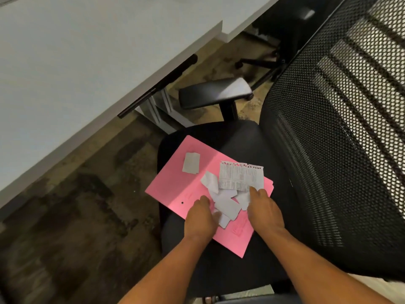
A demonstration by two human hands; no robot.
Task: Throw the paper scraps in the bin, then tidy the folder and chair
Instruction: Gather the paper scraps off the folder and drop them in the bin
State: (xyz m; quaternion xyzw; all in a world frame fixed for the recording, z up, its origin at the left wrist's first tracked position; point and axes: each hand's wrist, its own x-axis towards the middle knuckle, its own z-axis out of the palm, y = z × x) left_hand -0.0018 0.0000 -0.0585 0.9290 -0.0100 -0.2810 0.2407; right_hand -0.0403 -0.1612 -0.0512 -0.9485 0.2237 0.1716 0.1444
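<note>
A pink folder (175, 185) lies flat on the black seat of an office chair (241, 141). White paper scraps (225, 202) are heaped on its right half. A torn printed sheet (240, 176) lies at the top of the heap, and one grey scrap (191, 162) lies apart toward the folder's far corner. My left hand (200, 218) rests on the heap's near left side, fingers curled onto the scraps. My right hand (263, 207) presses on the heap's right side, fingertips on the printed sheet's lower edge. No bin is in view.
The chair's mesh backrest (339, 128) rises on the right and its armrest (214, 93) juts out beyond the folder. A white desk (76, 62) runs along the left, with a second chair's base (263, 62) under it. Dark patterned floor (76, 216) lies to the left.
</note>
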